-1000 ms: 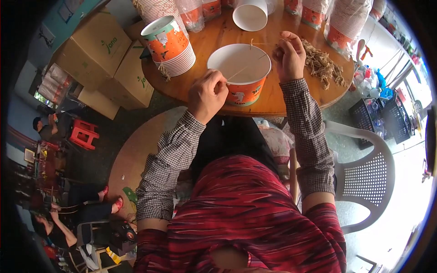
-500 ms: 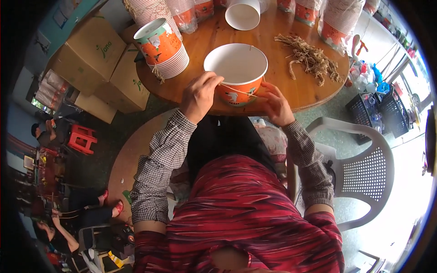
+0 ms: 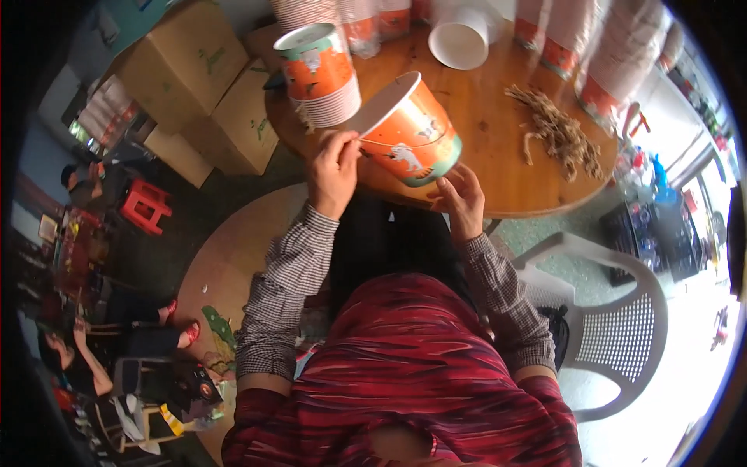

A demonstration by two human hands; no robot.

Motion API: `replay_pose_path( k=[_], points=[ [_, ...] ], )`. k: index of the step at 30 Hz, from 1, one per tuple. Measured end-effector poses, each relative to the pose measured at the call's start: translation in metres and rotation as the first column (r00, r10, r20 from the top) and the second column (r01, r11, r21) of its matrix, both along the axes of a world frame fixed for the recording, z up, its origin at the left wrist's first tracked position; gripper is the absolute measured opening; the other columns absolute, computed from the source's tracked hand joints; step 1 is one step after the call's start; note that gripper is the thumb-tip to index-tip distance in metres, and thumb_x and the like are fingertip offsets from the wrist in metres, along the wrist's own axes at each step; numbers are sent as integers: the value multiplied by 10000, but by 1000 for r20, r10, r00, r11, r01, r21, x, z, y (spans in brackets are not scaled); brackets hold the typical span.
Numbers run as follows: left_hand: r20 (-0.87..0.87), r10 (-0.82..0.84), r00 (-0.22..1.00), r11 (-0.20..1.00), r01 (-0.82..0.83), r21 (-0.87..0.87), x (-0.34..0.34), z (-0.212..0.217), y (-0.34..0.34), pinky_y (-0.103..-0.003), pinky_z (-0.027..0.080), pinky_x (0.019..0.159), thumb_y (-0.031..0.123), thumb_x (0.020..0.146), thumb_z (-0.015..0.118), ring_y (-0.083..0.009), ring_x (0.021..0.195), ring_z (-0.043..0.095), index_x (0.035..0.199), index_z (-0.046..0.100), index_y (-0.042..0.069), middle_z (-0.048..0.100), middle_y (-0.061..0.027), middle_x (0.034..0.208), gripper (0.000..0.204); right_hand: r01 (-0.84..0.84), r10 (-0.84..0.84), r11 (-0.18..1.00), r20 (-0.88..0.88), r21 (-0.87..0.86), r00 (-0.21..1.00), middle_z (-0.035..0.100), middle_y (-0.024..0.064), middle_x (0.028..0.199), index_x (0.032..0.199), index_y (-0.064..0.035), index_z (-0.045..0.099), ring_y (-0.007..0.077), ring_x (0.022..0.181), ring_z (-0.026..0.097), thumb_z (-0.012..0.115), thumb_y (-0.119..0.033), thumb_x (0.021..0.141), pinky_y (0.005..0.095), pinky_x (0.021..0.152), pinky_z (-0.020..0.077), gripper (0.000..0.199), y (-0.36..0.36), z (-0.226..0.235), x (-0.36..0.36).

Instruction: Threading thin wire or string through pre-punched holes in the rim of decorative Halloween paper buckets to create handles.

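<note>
An orange paper bucket (image 3: 411, 132) with white animal prints is tilted on its side above the near edge of the round wooden table (image 3: 498, 179), its mouth facing left. My left hand (image 3: 333, 170) grips its rim at the left. My right hand (image 3: 462, 194) holds it from below near its base. A stack of similar printed buckets (image 3: 320, 71) stands just behind, to the left. A pile of tan cord pieces (image 3: 562, 134) lies on the table to the right.
A white cup (image 3: 462, 39) and rows of stacked buckets (image 3: 560, 39) line the table's far side. Cardboard boxes (image 3: 194, 86) sit on the floor at left, a white plastic chair (image 3: 615, 327) at right. People sit low at left near a red stool (image 3: 145, 205).
The bucket stood upright on the table; both hands closed on it, and it is now lifted and tipped sideways. My right hand left the cord pile and came under the bucket.
</note>
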State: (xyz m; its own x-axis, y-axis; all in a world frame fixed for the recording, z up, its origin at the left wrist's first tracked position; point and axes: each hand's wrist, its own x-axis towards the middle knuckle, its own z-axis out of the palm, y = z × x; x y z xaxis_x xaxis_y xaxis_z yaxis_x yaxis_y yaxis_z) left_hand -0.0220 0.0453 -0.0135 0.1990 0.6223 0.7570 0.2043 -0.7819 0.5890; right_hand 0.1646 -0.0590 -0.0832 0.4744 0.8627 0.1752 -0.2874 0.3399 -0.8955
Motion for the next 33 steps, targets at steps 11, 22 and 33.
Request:
replay_pose_path(
  k=[11, 22, 33],
  points=[
    [172, 0, 985, 1000, -4, 25, -27, -2, -13, -293, 484, 641, 4, 842, 580, -195, 728, 604, 1132, 556, 36, 603, -104, 845, 293, 11, 5, 987, -100, 160, 995, 622, 85, 789, 926, -39, 511, 188, 698, 655, 561, -111, 915, 312, 601, 561, 89, 65, 6, -30],
    [-661, -279, 697, 956, 138, -258, -97, -169, -2, -415, 496, 711, 183, 858, 560, -305, 828, 610, 884, 579, 49, 609, -122, 907, 137, 74, -165, 969, 395, 236, 904, 633, 88, 879, 980, -5, 562, 166, 709, 636, 562, -114, 901, 313, 608, 562, 135, 206, 134, 41],
    [-743, -467, 479, 856, 34, -516, -99, -191, 20, -420, 485, 834, 250, 839, 590, -308, 996, 586, 1081, 580, 56, 610, -138, 1059, 310, 156, -1, 988, 999, 7, -43, 646, 160, 737, 866, 8, 634, 246, 633, 641, 595, -179, 804, 356, 559, 507, 201, 347, 270, -33]
  ],
)
